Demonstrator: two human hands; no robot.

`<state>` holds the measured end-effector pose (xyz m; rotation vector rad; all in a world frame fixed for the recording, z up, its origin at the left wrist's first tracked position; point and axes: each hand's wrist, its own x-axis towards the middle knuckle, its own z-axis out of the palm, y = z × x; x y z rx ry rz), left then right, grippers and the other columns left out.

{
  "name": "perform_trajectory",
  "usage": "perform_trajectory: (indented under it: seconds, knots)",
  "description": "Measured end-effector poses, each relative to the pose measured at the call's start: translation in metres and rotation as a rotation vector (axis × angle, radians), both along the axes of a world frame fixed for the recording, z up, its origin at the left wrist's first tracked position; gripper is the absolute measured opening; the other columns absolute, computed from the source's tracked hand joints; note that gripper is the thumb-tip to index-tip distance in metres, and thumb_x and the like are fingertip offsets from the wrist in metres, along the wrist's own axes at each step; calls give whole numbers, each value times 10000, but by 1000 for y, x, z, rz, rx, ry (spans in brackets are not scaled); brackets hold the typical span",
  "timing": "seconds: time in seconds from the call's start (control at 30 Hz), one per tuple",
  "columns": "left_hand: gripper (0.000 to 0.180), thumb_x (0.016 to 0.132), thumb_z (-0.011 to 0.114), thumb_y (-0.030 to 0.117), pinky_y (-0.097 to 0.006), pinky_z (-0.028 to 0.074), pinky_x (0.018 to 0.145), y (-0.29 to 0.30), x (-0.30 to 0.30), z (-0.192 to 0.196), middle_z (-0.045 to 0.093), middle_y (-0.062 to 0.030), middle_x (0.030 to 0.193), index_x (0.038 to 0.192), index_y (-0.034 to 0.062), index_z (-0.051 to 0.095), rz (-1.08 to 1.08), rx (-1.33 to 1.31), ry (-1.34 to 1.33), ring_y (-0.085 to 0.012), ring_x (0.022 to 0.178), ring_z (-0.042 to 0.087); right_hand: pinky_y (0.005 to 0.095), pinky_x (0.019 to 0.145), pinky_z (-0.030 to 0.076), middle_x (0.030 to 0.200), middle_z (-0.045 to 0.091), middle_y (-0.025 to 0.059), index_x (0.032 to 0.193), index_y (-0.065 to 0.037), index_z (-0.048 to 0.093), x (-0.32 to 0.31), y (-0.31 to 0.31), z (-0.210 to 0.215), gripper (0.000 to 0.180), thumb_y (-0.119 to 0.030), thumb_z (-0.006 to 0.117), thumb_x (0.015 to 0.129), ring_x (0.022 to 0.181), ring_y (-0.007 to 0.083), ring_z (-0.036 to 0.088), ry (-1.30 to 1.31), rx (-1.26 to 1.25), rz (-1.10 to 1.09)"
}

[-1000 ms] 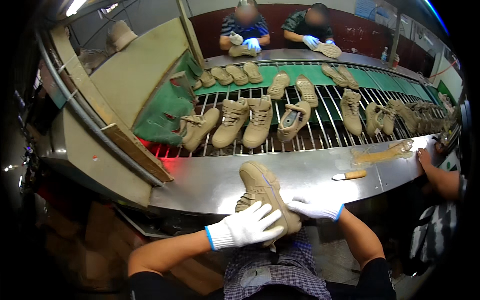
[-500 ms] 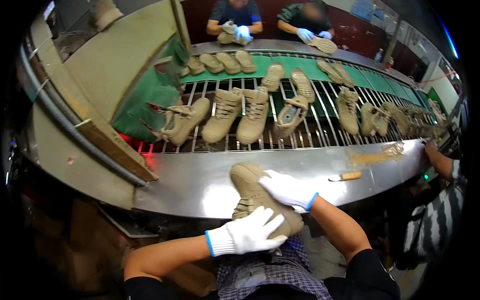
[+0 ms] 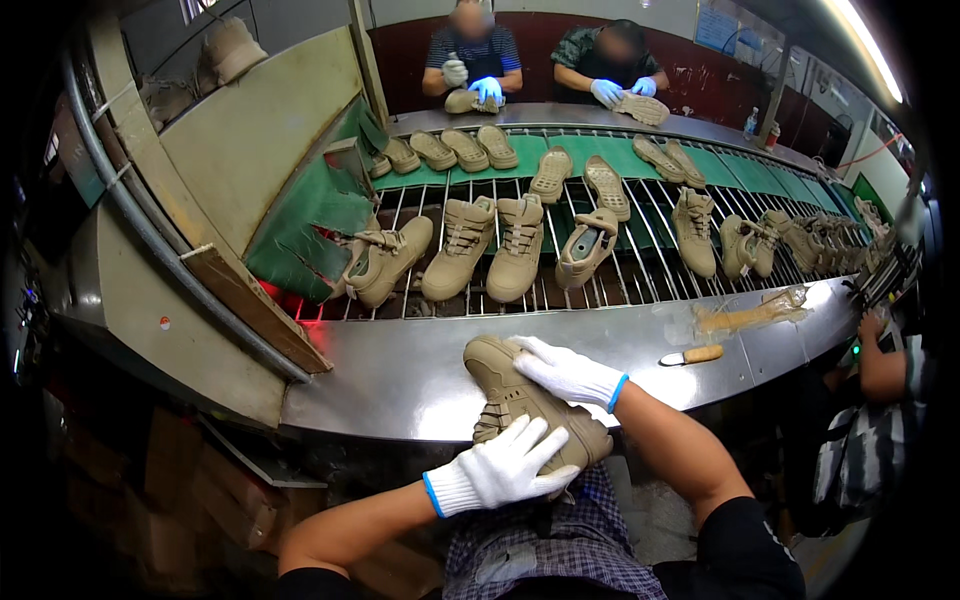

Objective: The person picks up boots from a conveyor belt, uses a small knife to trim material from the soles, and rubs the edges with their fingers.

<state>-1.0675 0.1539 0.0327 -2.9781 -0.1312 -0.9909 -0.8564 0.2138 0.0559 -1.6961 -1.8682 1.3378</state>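
A tan high-top shoe [image 3: 497, 370] lies tilted on its side across the near edge of the metal ledge, toe pointing away to the left. In a white knit glove with a blue cuff, my right hand [image 3: 572, 374] grips it along the sole edge near the forefoot. My left hand [image 3: 506, 464], gloved alike, presses on the side of the shoe by the ankle, fingers stretched over the upper. The laces are partly visible on its left side; the underside is hidden.
Beyond the metal ledge [image 3: 400, 365], a roller conveyor [image 3: 650, 270] carries several tan shoes and loose soles on green belting [image 3: 740, 175]. A knife with a wooden handle [image 3: 703, 353] lies to the right. Two gloved co-workers handle shoe parts opposite; another person's arm [image 3: 882, 370] shows at right.
My view has tilted up slightly, so the conveyor sits lower in the picture. Both my hands stay on the shoe. The far-left co-worker has raised one gloved hand off the shoe there.
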Motion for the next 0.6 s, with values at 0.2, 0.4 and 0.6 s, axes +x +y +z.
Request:
perform_trajectory:
  seconds: [0.2,0.4,0.6]
  knots:
    - [663,647,949,249,-454,638,816,30,-20,29,685,-249,1254,1260,107,741,75,-203,-179,-423,987,739,416,1272,359,1633,486,186,1626,1,427,49,-41,4,646,-402,512,1128,1524,274,453,792,-80,-71]
    - [764,673,950,141,-408,620,971,53,-9,63,729,-245,1305,1366,11,657,131,-581,-398,-362,1110,773,378,1236,371,1570,487,124,1621,-40,397,44,-42,57,726,-392,640,1033,1458,240,475,912,157,-150]
    - [782,695,942,175,-401,617,981,64,14,72,728,-233,1280,1393,6,630,94,-604,-324,-363,1126,763,461,1232,402,1577,464,129,1512,-119,446,62,-50,40,741,-263,835,898,1465,292,478,1049,274,-206]
